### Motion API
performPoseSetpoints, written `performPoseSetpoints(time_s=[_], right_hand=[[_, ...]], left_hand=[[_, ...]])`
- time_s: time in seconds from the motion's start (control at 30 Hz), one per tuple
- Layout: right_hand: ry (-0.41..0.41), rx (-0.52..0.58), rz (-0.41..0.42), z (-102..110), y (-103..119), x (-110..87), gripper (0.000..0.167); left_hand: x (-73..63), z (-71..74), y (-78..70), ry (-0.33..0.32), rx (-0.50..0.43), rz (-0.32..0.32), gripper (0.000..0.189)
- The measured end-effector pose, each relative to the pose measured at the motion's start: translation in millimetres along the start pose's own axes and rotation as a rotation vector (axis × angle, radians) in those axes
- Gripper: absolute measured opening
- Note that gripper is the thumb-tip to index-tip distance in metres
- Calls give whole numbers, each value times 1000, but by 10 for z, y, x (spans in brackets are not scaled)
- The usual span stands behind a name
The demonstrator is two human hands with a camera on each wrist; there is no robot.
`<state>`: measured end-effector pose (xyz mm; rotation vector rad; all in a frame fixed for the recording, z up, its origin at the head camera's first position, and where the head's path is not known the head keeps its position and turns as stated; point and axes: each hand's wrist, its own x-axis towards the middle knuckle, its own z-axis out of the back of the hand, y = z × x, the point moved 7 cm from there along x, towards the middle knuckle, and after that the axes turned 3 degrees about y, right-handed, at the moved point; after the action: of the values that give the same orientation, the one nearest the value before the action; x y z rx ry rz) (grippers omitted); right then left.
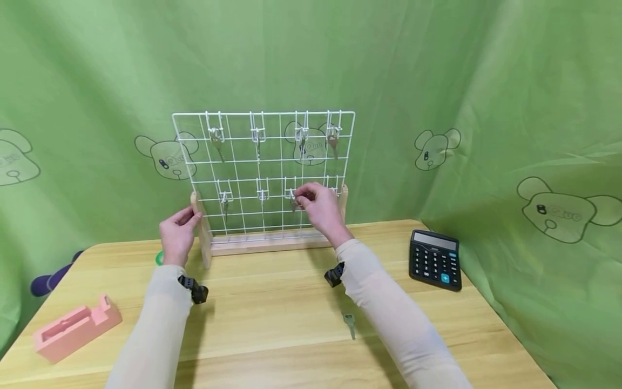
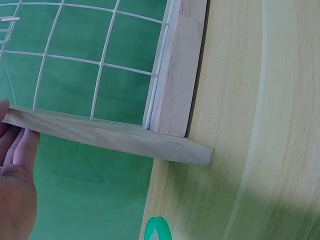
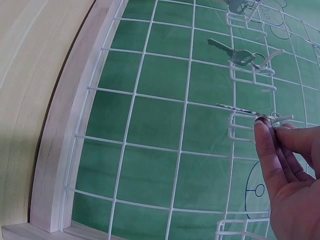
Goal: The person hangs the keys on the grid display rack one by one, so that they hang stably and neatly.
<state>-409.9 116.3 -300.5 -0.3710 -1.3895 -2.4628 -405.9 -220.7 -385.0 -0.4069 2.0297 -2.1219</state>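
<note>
A white wire grid rack (image 1: 272,160) stands in a wooden base, with keys hanging from hooks in two rows. My left hand (image 1: 178,232) grips the rack's left wooden post (image 2: 110,140), thumb on one side and fingers on the other. At the third hook of the lower row, my right hand (image 1: 319,208) pinches a key (image 3: 240,109) close to its head. That key's small ring is at the hook's prong (image 3: 285,118). Beyond it in the right wrist view hangs another key (image 3: 242,56). A loose key (image 1: 349,324) lies on the table below my right forearm.
A black calculator (image 1: 434,259) lies at the table's right side. On the left sits a pink tape dispenser (image 1: 78,329). A green round object (image 1: 159,258) is behind my left wrist, and a purple object (image 1: 55,280) is at the left edge. Green curtain surrounds the table.
</note>
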Motion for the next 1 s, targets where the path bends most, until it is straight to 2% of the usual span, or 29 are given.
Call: performPoseSetpoints(time_s=[0.23,0.5,0.73,1.0], right_hand=[[6,-9,12,-17,-9,-7,14],[31,-45,50,25,-39,-57,17],[61,-78,106,99,-6,-239,17],[118,-117,112,180,-54,-516,13]], left_hand=[[-14,9,12,0,10,11,44],[12,2,23,1,20,-12,44],[17,0,45,2,19,-4,43],[31,-3,27,-8,2,-46,41]])
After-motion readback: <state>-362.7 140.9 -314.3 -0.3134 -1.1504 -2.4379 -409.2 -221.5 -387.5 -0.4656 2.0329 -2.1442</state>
